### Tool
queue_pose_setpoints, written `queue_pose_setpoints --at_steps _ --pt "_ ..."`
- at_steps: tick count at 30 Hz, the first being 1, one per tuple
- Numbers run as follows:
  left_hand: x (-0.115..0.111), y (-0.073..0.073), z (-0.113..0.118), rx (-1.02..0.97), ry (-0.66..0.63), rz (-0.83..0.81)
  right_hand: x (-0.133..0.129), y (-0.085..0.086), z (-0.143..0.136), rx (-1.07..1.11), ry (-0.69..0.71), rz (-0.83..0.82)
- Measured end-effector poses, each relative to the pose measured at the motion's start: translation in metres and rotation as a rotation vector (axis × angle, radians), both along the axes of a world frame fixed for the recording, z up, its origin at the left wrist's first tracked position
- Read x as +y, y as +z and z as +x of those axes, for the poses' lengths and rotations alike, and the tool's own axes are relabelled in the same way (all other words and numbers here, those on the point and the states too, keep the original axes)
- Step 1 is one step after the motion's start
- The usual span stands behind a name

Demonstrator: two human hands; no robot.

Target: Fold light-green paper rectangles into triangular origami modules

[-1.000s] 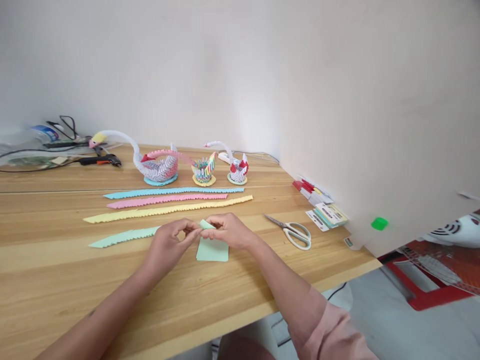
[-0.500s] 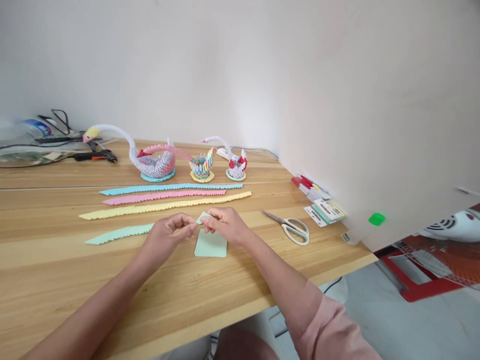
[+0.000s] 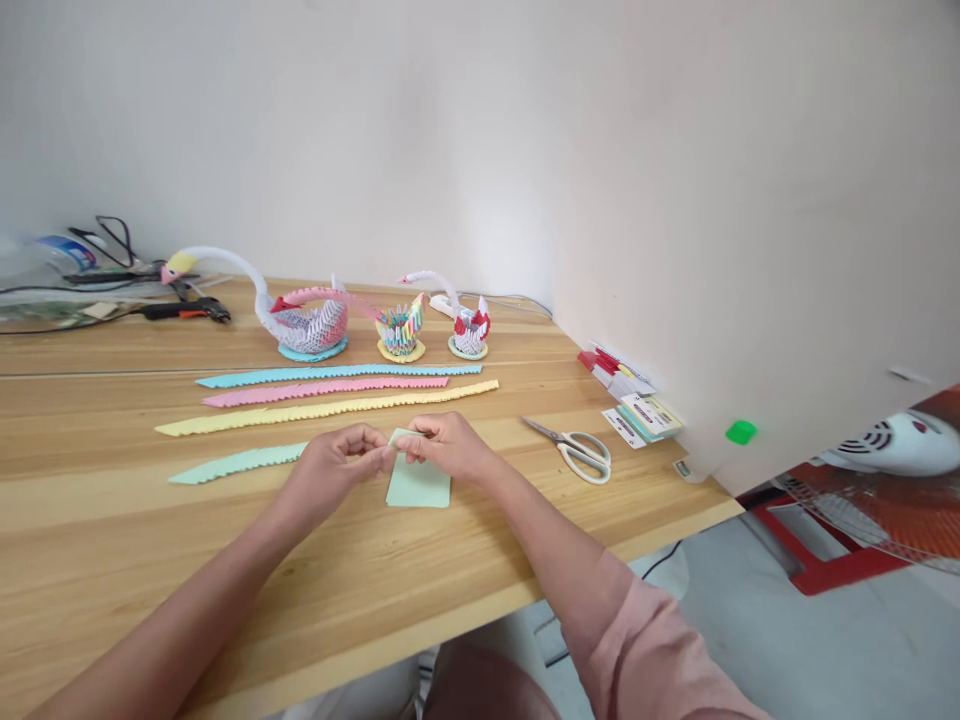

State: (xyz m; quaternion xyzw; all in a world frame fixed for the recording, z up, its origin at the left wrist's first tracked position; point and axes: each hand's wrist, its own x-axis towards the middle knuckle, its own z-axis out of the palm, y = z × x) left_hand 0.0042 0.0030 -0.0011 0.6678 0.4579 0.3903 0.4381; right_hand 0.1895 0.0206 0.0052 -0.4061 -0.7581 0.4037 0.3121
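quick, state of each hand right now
Left hand: closed, pinching a small piece of light-green paper.
Right hand: closed, pinching the same piece.

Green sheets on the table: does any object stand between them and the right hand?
Nothing visible stands between the green sheets and the right hand, which pinches a small green paper and hides part of them.

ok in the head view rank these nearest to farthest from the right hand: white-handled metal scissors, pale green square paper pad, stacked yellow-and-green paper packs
1. Square paper pad, partly hidden by the right hand
2. Metal scissors, off to the right
3. Paper packs, farther right
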Motion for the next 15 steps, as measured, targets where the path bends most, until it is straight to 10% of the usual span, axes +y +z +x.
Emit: queue_pose_setpoints --at_steps 11,15 --pt "0.000 -0.002 0.001 -0.050 -0.023 -0.050 0.004 -0.005 -0.002 -0.003 -0.078 0.084" --pt "0.003 -0.002 -0.003 -0.022 0.092 0.020 -0.022 0.024 -0.004 0.189 -0.119 0.082"
